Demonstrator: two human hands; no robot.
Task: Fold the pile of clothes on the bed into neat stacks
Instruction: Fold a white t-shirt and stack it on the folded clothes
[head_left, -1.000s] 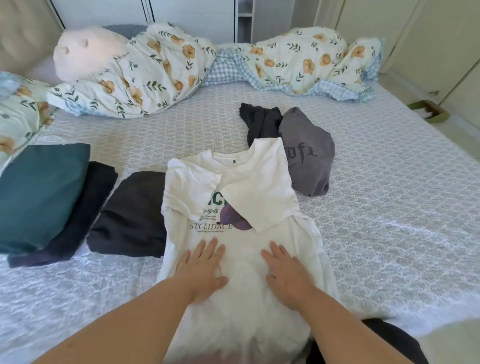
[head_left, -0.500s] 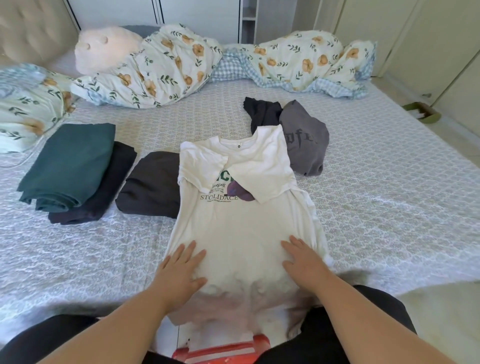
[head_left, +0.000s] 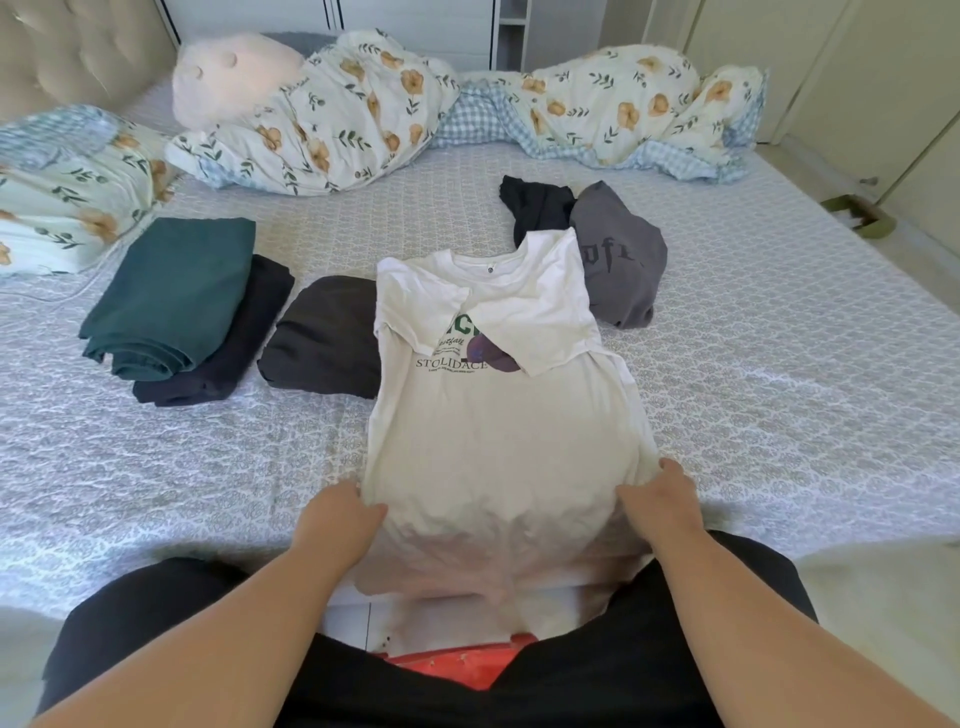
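A white T-shirt (head_left: 498, 431) with green print lies lengthwise on the bed, both sleeves folded in over its chest, its hem hanging off the near edge. My left hand (head_left: 337, 519) grips the shirt's left side low down. My right hand (head_left: 662, 506) grips its right side at the same height. Folded at the left are a teal garment (head_left: 171, 296) on top of a dark navy one (head_left: 234, 348), and a dark grey one (head_left: 324, 338). Unfolded behind the shirt lie a grey printed top (head_left: 618, 260) and a black garment (head_left: 535, 205).
The patterned bed cover (head_left: 779, 364) stretches to the right. A floral duvet (head_left: 467, 104) and a pink plush (head_left: 228, 78) are bunched along the far side, with a floral pillow (head_left: 67, 192) at the left. Something red (head_left: 457, 665) shows below the bed edge.
Both hands slid down the shirt toward me from pressing flat on it and now grip its sides near the hem. The view has pulled back from the bed.
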